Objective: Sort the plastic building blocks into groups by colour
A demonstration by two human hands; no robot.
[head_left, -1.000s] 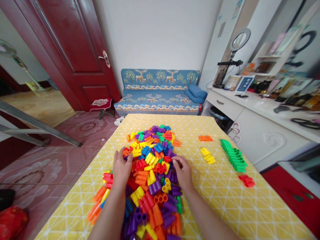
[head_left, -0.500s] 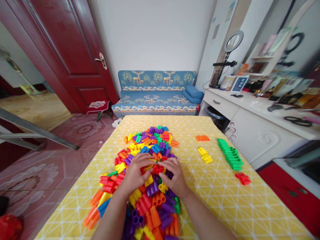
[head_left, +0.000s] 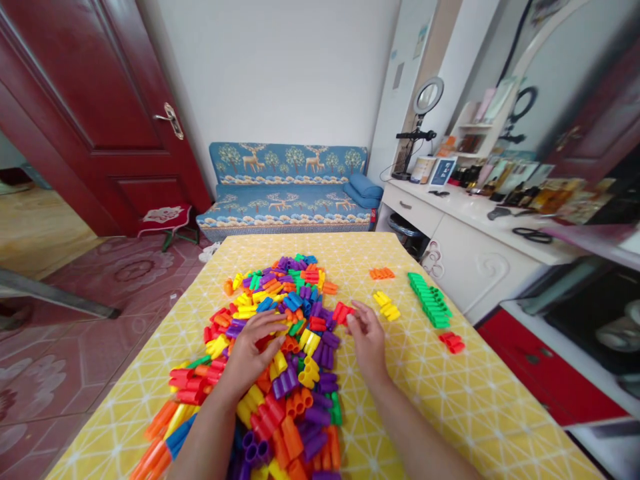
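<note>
A long heap of plastic tube-shaped building blocks [head_left: 285,381] in red, orange, yellow, green, blue and purple covers the table's middle. My right hand [head_left: 369,337] is just off the heap's right side, its thumb and fingers pinching a red tube block [head_left: 343,313]. Over the heap, my left hand [head_left: 254,348] rests with thumb and fingers apart. Red and orange blocks show beneath its fingers, and it does not visibly grip any. To the right lie separate groups by colour: green blocks [head_left: 430,300], yellow blocks [head_left: 387,305], orange blocks [head_left: 382,273] and red blocks [head_left: 452,343].
The table wears a yellow cloth [head_left: 400,400] with white lines. Beyond it stands a blue patterned sofa [head_left: 295,193]. A white dressing table [head_left: 480,220] with bottles and a ring light [head_left: 429,97] is at right. At left are a red door [head_left: 115,120] and a small stool [head_left: 167,217].
My right hand has moved right, away from the left hand, carrying a red block out of the heap. My left hand stays over the heap. The view has turned slightly right.
</note>
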